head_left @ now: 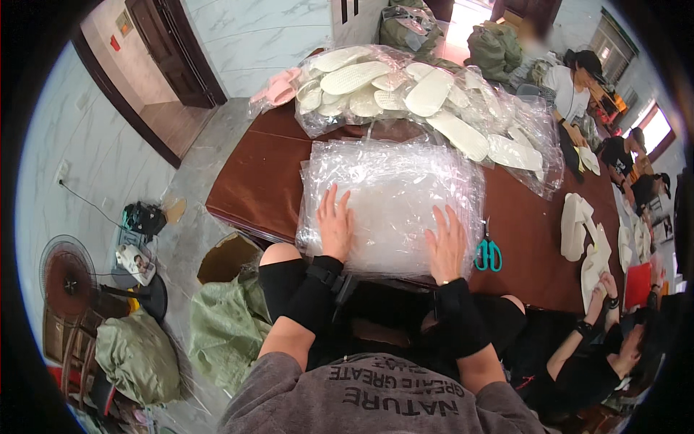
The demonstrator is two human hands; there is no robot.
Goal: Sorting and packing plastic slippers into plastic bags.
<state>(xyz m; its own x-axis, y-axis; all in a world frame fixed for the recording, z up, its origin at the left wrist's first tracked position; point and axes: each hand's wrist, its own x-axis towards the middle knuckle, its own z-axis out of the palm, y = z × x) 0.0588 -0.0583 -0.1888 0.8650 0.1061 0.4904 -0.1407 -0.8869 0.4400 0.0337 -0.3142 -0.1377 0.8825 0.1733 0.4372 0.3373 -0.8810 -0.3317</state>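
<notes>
- Two grips noted at one stack of clear plastic bags (394,206): left-hand grip (335,224) and right-hand grip (448,242), both bare, both palm down.
- Left-hand grip: spread, fingers nearly straight, pointing away from the body; placed over the left part of the stack.
- Right-hand grip: likewise spread, with wider gaps between fingers; placed over the right part, near the side edge.
- Pressure on the top bag: cannot tell.
- Position of stack: lies flat on the brown desk (253,170), at the near edge, directly before the body; bag edges uneven, surface glossy with glare.
- Scissors (489,254) with teal handles: on the desk, just right of the stack, blades pointing away from the body.
- Heap of white slippers (361,76) in clear wrapping: across the far part of the desk, beyond the stack; pink slippers (279,88) at its left end.
- More white footwear (574,228): farther right, well apart from the stack; at lower right, a white piece (596,269) at the hands of a co-worker (593,362).
- Floor at left: standing fan (69,278), bulging green sack (137,358), second green sack (225,325) beside an open carton (228,260).
</notes>
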